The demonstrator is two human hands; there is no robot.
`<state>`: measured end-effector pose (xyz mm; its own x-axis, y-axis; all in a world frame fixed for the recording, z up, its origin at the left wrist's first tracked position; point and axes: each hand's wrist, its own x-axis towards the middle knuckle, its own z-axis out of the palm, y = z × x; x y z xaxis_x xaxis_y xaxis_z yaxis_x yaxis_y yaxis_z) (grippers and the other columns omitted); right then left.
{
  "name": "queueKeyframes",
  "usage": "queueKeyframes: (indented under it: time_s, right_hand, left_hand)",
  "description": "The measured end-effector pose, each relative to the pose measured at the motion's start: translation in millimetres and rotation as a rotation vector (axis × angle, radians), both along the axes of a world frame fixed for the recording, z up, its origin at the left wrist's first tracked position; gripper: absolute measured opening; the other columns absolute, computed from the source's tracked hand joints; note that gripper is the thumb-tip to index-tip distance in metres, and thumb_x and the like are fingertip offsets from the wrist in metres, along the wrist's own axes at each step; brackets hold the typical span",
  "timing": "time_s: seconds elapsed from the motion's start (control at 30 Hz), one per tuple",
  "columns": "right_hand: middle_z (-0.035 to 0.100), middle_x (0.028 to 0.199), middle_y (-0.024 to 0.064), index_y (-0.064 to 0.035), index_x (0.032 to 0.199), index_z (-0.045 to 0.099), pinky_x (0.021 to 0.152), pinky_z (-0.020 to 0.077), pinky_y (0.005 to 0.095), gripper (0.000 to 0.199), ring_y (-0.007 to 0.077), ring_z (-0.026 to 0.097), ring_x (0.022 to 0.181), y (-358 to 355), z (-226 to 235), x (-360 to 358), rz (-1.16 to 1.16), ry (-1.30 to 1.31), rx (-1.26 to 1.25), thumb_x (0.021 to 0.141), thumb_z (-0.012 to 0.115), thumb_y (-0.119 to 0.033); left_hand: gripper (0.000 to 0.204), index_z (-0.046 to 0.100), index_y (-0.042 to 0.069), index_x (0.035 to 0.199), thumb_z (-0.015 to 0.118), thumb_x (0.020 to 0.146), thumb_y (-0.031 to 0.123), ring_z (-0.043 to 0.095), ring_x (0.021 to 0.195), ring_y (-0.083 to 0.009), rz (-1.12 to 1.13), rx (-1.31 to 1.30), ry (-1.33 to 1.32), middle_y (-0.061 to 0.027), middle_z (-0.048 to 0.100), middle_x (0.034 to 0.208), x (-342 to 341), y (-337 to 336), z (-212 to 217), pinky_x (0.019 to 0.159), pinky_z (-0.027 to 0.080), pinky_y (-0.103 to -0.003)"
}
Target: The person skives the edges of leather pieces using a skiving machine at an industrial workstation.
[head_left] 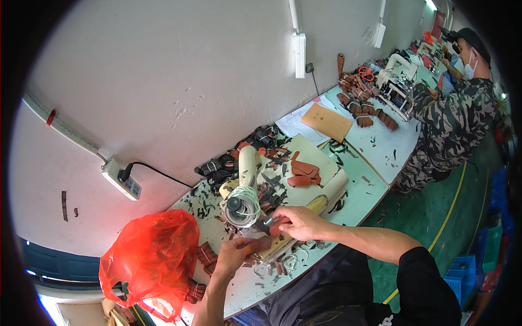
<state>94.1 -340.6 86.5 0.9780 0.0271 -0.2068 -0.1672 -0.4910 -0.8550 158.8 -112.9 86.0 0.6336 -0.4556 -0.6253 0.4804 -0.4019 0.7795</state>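
My left hand (234, 254) is closed on the edge of a flat reddish-brown strip (260, 245), low in front of a cream bench machine (249, 168). To its right, my right hand (298, 221) is closed round a reddish-brown piece (279, 225); the fingers partly hide it, and I cannot tell if it is a strip or a handle. Both hands are close to the machine's round head (243, 207), which is wrapped in white cord. Several reddish-brown pieces (304, 173) lie in a small pile on the machine's flat bed, among dark scraps.
A red plastic bag (155, 255) stands at the left, with tied brown bundles (206, 255) beside it. Black bundles (217, 165) lie along the wall. A brown envelope (327, 120) rests on papers. Farther right, a person in camouflage (457, 119) works at another machine (397, 89).
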Motion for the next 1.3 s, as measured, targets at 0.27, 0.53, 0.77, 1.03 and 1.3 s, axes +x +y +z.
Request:
queueKeyframes:
  time_s: [0.27, 0.53, 0.77, 1.03, 1.3]
  right_hand:
    - [0.064, 0.101, 0.0129, -0.0032, 0.099, 0.062, 0.077, 0.0503, 0.0338, 0.017, 0.0259, 0.064, 0.088, 0.2, -1.8, -0.4, 0.093, -0.139, -0.074, 0.083, 0.064, -0.008]
    - [0.064, 0.094, 0.0146, -0.0023, 0.096, 0.063, 0.078, 0.0490, 0.0387, 0.016, 0.0300, 0.063, 0.089, -4.2, 11.3, -3.8, 0.110, 0.009, 0.046, 0.082, 0.061, -0.009]
    - [0.060, 0.097, 0.0123, -0.0038, 0.098, 0.062, 0.081, 0.0489, 0.0342, 0.017, 0.0257, 0.059, 0.094, -2.0, 2.0, -6.2, -0.010, -0.058, 0.042, 0.082, 0.064, -0.008]
    - [0.058, 0.098, 0.0122, -0.0041, 0.101, 0.059, 0.077, 0.0495, 0.0349, 0.020, 0.0258, 0.062, 0.086, 0.9, -5.1, -14.2, 0.058, -0.183, 0.005, 0.081, 0.064, -0.001]
    - [0.061, 0.109, 0.0104, -0.0046, 0.126, 0.051, 0.083, 0.0529, 0.0356, 0.053, 0.0266, 0.062, 0.097, 9.3, 33.9, -55.1, 0.188, -0.895, -0.137, 0.075, 0.065, 0.002]
  left_hand:
    - [0.022, 0.067, -0.006, 0.094, 0.066, 0.088, 0.015, 0.060, 0.058, -0.0113, 0.000, -0.019, -0.003, -0.0068, 0.066, 0.076, -1.9, -6.0, -4.3, 0.050, 0.052, -0.022]
    - [0.020, 0.066, -0.006, 0.094, 0.067, 0.088, 0.013, 0.059, 0.056, -0.0096, 0.009, 0.103, -0.072, -0.0081, 0.067, 0.076, -0.1, -3.0, -2.5, 0.050, 0.052, -0.022]
    - [0.016, 0.064, -0.007, 0.094, 0.064, 0.088, 0.008, 0.064, 0.060, -0.0130, 0.121, -0.035, -0.115, -0.0109, 0.068, 0.079, -5.7, 0.5, -15.7, 0.054, 0.055, -0.024]
    - [0.013, 0.060, -0.008, 0.094, 0.060, 0.089, 0.004, 0.067, 0.066, -0.0164, 0.182, -0.052, -0.190, -0.0129, 0.068, 0.081, -19.6, -17.5, -24.3, 0.060, 0.057, -0.027]
    - [0.018, 0.062, -0.004, 0.109, 0.057, 0.093, 0.004, 0.067, 0.078, -0.0186, 0.112, -0.292, 0.019, -0.0129, 0.067, 0.097, -89.2, -19.1, 12.3, 0.072, 0.058, -0.031]
